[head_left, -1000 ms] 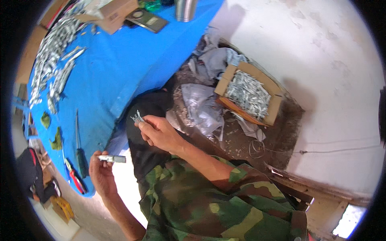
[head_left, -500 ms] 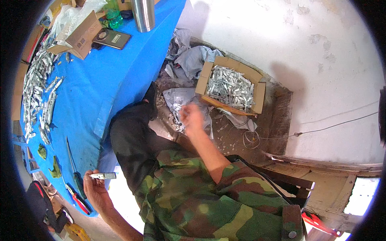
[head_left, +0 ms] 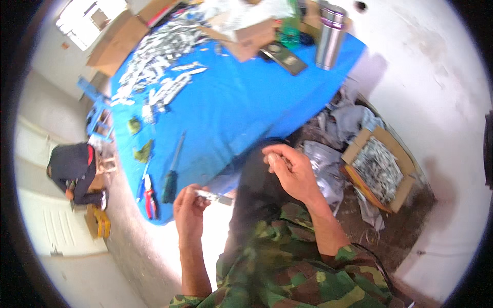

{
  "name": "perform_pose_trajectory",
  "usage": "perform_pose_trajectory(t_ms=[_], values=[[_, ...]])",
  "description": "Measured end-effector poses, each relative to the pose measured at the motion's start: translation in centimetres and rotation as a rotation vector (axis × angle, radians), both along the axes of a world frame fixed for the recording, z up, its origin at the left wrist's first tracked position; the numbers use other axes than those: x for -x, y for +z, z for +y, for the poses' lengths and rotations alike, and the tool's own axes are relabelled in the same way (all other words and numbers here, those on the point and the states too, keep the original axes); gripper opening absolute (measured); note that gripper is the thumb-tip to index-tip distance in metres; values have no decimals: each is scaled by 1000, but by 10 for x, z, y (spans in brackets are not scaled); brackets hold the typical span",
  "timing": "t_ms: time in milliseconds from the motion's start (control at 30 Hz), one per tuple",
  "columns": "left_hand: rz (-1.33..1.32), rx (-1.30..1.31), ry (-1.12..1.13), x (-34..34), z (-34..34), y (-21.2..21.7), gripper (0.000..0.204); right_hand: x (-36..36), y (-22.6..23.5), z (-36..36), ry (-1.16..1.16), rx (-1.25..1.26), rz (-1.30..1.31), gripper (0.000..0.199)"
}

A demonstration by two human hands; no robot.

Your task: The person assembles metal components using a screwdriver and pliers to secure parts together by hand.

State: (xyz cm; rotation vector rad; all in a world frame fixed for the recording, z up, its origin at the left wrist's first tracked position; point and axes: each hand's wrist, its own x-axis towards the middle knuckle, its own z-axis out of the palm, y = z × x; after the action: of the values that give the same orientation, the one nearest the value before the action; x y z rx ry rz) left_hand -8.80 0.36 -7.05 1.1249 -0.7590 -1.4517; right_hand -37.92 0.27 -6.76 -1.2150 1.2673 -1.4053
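Left grip (head_left: 188, 210) on silver part (head_left: 214, 197), case label (head_left: 290, 60) blurred

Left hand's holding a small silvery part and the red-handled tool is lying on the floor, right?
Not quite: the head view shows the red-handled tool lying on the blue-covered table. The left hand does hold a small silvery part.

Left hand (head_left: 188, 212) is pinching a silvery part (head_left: 220, 198) around 7 o'clock. Steel flask (head_left: 330, 47) is on the blue bench (head_left: 236, 102) at 1, open cardboard box (head_left: 353, 148) at 3.
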Motion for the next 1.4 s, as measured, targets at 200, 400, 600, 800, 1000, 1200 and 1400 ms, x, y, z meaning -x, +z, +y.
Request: perform_pose_trajectory(t_ms=[200,400,600,800,1000,1200,1400], values=[[68,38,48,-2,8,14,24,-53,8,0,392,-88,152,33],[110,62,61,-6,19,11,25,-106,-21,15,414,-72,-171,35],[8,68,109,-11,25,9,25,-114,-14,10,423,-153,-224,29],[-81,50,81,-18,30,12,24,-117,-20,9,351,-171,-117,28],[-483,179,-77,-34,35,19,18,-116,-20,6,373,64,9,27],[-1201,487,-177,-18,40,43,35,-113,-8,5,491,30,90,27],[-1411,536,-272,-26,36,43,28,-114,-23,5,516,73,32,28]])
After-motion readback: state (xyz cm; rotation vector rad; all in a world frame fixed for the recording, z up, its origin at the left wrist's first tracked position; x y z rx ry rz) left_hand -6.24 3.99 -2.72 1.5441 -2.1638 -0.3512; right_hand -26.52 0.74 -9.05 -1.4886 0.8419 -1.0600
